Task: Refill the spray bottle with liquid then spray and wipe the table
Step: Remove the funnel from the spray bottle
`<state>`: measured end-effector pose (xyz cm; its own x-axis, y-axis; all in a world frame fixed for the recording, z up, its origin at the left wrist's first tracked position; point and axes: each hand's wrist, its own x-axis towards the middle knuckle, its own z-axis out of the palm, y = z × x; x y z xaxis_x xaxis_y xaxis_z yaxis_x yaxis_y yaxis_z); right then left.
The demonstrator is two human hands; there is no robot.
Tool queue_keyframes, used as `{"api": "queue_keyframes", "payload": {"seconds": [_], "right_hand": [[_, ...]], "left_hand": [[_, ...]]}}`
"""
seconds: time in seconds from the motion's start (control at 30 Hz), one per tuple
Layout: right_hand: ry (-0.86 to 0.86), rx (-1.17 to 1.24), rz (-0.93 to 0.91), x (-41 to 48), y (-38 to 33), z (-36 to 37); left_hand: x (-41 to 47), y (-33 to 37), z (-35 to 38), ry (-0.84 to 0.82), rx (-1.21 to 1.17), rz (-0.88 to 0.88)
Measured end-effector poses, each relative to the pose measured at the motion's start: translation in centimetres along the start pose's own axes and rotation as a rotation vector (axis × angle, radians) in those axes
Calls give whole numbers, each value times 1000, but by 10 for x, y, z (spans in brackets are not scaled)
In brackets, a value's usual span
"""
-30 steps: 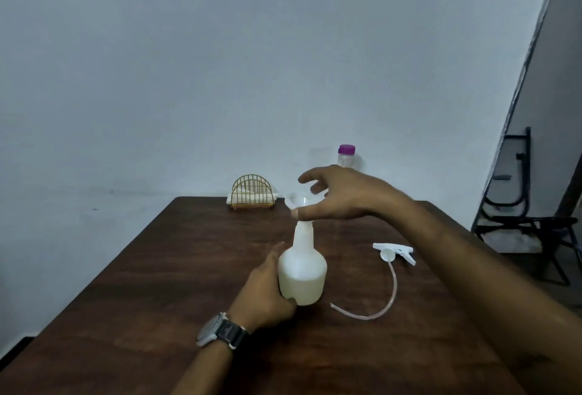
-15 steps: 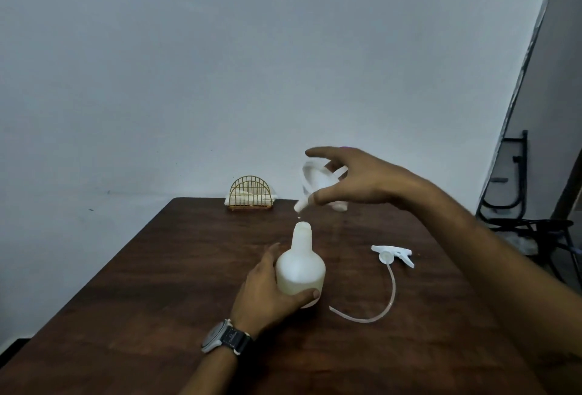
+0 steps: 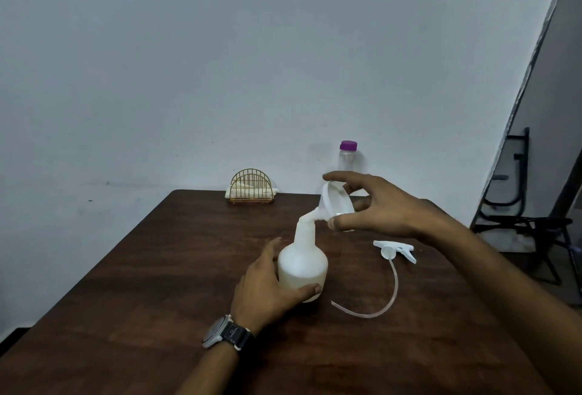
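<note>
A white spray bottle [image 3: 303, 260] without its head stands upright on the dark wooden table [image 3: 157, 268]. My left hand [image 3: 267, 284] grips its round body from the left. My right hand [image 3: 378, 208] pinches the rim of a white funnel [image 3: 335, 204], which is tilted with its wide mouth facing me and its spout tip at the bottle's neck opening. The white trigger head [image 3: 395, 249] with its long curved tube lies on the table to the right of the bottle. A clear bottle with a purple cap [image 3: 347, 156] stands at the back, partly behind my right hand.
A gold wire napkin holder [image 3: 251, 186] with white napkins sits at the table's far edge against the wall. A black folded chair frame [image 3: 516, 205] stands on the floor to the right of the table.
My right hand lifted the funnel off the bottle's neck, tipped it sideways in the air, then lowered it so the spout tip is back at the neck. The left hand stayed on the bottle.
</note>
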<state>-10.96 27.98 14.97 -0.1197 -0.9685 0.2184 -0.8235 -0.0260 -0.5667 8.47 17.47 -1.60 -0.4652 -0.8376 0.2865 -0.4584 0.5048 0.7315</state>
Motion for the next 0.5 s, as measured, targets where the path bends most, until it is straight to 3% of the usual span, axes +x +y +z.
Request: {"api": "queue_keyframes", "payload": {"seconds": [0.5], "right_hand": [[1, -60, -4, 4, 1, -8]], "left_hand": [[3, 2, -3, -36, 2, -34]]}}
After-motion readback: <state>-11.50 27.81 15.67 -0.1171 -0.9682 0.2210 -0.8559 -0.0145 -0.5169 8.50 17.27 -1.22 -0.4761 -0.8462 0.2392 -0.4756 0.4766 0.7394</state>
